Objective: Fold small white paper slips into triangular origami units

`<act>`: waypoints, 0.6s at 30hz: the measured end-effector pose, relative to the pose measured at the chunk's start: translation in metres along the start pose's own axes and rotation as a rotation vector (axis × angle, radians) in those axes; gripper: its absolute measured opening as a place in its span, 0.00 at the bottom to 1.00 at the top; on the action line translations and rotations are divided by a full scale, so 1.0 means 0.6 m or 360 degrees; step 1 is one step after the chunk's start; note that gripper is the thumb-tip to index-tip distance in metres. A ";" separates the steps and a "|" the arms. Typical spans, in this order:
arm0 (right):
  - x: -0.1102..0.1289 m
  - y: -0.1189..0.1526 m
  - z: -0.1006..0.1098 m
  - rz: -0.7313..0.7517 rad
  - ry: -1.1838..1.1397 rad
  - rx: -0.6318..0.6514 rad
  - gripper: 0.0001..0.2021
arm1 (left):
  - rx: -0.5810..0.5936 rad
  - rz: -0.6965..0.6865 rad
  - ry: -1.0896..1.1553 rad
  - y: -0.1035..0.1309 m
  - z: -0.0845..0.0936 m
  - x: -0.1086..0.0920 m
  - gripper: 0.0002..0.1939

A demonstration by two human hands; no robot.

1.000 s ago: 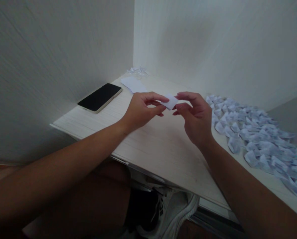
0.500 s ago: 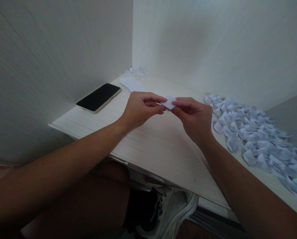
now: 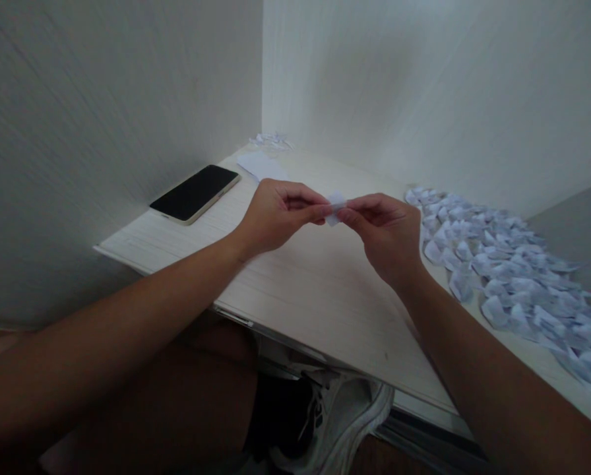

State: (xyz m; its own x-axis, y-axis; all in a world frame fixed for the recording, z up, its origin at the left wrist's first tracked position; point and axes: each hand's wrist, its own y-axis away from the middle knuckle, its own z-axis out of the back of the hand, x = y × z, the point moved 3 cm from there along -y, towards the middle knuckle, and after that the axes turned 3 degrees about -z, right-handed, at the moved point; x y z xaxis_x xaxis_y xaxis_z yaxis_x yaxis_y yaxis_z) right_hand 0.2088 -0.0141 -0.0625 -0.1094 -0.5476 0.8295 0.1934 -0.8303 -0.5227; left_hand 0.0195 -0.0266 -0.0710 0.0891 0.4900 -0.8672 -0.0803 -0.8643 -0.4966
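A small white piece of paper (image 3: 336, 198) is held above the white table (image 3: 320, 290), between the fingertips of both hands. My left hand (image 3: 280, 214) pinches its left side with thumb and fingers. From the other side, my right hand (image 3: 387, 227) grips the paper's right edge, thumb toward me. The paper looks creased, though fingers cover much of it. Right of my right hand spreads a large heap of small folded white papers (image 3: 513, 264).
A phone (image 3: 196, 192) with a dark screen lies at the table's left. Behind my left hand are white paper sheets (image 3: 258, 163), and paper scraps (image 3: 272, 140) sit in the far corner. Walls rise behind and left. A white shoe (image 3: 349, 415) shows below the front edge.
The paper between my fingertips has turned and now looks narrower, with its lower part tipped down. My right thumb has come further onto it. Both hands stay nearly in place.
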 end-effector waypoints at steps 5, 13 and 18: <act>-0.006 0.002 -0.002 0.0003 -0.0076 -0.0059 0.15 | -0.0059 0.0040 0.0031 -0.001 0.001 0.004 0.16; 0.006 0.010 -0.003 0.0188 0.0223 -0.0155 0.07 | -0.0074 0.0000 0.0018 -0.005 0.003 0.007 0.14; 0.014 0.011 0.000 0.0240 0.0432 -0.0177 0.01 | -0.0085 -0.0025 0.0007 -0.004 0.000 0.007 0.12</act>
State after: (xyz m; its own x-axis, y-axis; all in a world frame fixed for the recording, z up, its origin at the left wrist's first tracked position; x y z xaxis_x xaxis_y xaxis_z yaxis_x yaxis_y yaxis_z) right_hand 0.2090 -0.0242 -0.0592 -0.3462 -0.6603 0.6664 0.1213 -0.7359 -0.6661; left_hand 0.0199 -0.0224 -0.0737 0.0945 0.5031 -0.8591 -0.0258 -0.8614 -0.5073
